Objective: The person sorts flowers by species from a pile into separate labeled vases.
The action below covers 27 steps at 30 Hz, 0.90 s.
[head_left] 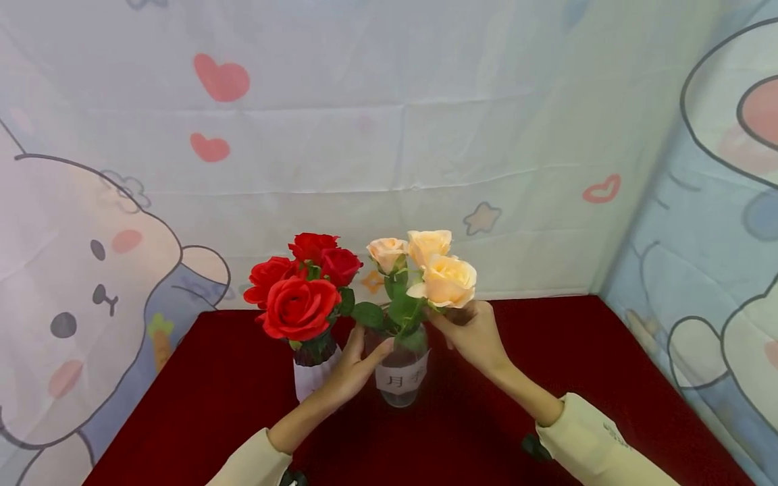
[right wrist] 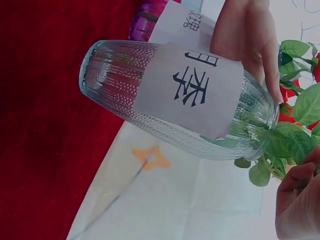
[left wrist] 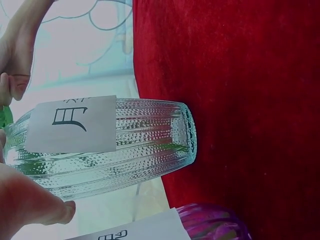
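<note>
A clear ribbed glass vase (head_left: 398, 395) stands upright on the red cloth, with a white paper label (left wrist: 75, 125) in black characters on it. Pale peach roses (head_left: 450, 280) with green leaves (right wrist: 300, 140) rise from its mouth. My left hand (head_left: 352, 371) holds the vase at its upper left side, thumb in front; its other fingers are partly hidden. On the right, just under the largest peach bloom, my right hand (head_left: 477, 337) pinches a rose stem with curled fingers (right wrist: 295, 185). Leaves and the bloom partly cover that grip.
Close to the left stands a purple glass vase (left wrist: 212, 220) with its own white label, holding several red roses (head_left: 300, 307). Red cloth (head_left: 200, 405) covers the table. Behind and at the sides hangs a printed curtain (head_left: 340, 148).
</note>
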Available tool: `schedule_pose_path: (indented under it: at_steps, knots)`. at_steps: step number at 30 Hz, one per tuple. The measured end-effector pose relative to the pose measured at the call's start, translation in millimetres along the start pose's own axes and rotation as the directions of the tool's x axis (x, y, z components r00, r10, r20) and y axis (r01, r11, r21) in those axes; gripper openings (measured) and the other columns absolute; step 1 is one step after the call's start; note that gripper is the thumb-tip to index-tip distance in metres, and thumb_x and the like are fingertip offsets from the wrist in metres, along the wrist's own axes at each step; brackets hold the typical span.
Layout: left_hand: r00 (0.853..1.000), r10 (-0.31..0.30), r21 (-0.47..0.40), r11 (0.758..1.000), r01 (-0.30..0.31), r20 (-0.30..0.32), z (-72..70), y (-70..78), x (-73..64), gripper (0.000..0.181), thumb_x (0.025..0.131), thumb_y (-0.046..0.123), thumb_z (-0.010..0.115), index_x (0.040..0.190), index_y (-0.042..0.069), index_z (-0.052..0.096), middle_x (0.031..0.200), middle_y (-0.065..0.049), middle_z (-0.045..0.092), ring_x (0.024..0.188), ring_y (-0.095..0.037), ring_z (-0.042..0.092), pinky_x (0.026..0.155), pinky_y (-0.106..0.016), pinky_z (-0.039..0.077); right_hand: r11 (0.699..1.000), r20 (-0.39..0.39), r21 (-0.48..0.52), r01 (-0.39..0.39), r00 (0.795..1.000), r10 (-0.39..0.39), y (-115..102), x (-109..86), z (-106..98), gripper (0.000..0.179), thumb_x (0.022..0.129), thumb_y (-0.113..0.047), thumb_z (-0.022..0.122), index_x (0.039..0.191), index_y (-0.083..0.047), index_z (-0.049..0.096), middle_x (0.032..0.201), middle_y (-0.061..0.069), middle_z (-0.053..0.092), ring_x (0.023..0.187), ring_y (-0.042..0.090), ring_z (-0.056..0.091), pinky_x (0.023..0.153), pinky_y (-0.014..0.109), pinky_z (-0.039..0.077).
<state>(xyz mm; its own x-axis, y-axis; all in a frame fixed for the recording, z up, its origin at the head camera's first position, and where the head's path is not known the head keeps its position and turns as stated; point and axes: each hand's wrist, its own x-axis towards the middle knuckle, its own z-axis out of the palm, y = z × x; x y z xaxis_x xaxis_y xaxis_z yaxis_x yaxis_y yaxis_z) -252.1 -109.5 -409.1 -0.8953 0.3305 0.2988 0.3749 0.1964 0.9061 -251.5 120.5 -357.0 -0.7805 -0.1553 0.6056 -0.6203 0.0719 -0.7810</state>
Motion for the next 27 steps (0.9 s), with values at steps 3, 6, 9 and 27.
schedule_pose_path:
  at_steps: [3, 6, 9, 27]
  knots:
    - [1.000, 0.007, -0.002, 1.000, -0.007, 0.002, 0.3, 0.1, 1.0, 0.078, 0.107, 0.022, 0.053, 0.165, 0.020, 0.002, 0.172, -0.012, 0.005, 0.159, -0.034, 0.000, 0.125, -0.065, 0.009, 1.000, 0.023, 0.002, 0.000, 1.000, 0.000, 1, 1.2, 0, 0.013, 0.093, 0.002, 0.068, 0.105, 0.008, 0.067, 0.046, 0.016, 0.048, 0.040, 0.004, 0.046, 0.042, 0.024, 0.040]
    - [1.000, 0.002, 0.006, 1.000, -0.002, 0.006, -0.2, 0.7, 2.0, 0.078, 0.107, 0.025, 0.053, 0.165, 0.023, 0.000, 0.172, -0.010, 0.001, 0.160, -0.034, -0.003, 0.124, -0.066, 0.007, 1.000, 0.036, 0.016, -0.004, 0.999, 0.004, 3, 2.1, 0, 0.016, 0.093, 0.003, 0.067, 0.108, 0.008, 0.065, 0.047, 0.017, 0.047, 0.040, 0.004, 0.046, 0.041, 0.024, 0.038]
    - [1.000, -0.010, 0.011, 1.000, 0.010, 0.013, -0.7, 1.0, 3.4, 0.080, 0.107, 0.028, 0.052, 0.165, 0.026, -0.004, 0.173, -0.008, -0.004, 0.160, -0.035, -0.007, 0.123, -0.069, 0.005, 0.999, 0.043, 0.028, -0.017, 0.999, 0.015, 5, 2.3, -1, 0.018, 0.093, 0.003, 0.066, 0.110, 0.009, 0.063, 0.047, 0.013, 0.047, 0.041, 0.004, 0.046, 0.041, 0.024, 0.038]
    - [0.996, 0.015, 0.094, 0.995, -0.023, 0.087, -4.9, 9.7, 6.0, 0.080, 0.107, 0.031, 0.053, 0.165, 0.023, -0.002, 0.173, -0.003, 0.000, 0.161, -0.030, 0.000, 0.126, -0.063, 0.009, 0.996, 0.152, -0.072, -0.061, 0.986, 0.072, 5, 9.9, -24, 0.020, 0.097, -0.007, 0.068, 0.116, 0.000, 0.066, 0.058, 0.003, 0.059, 0.049, 0.017, 0.056, 0.051, 0.032, 0.051]
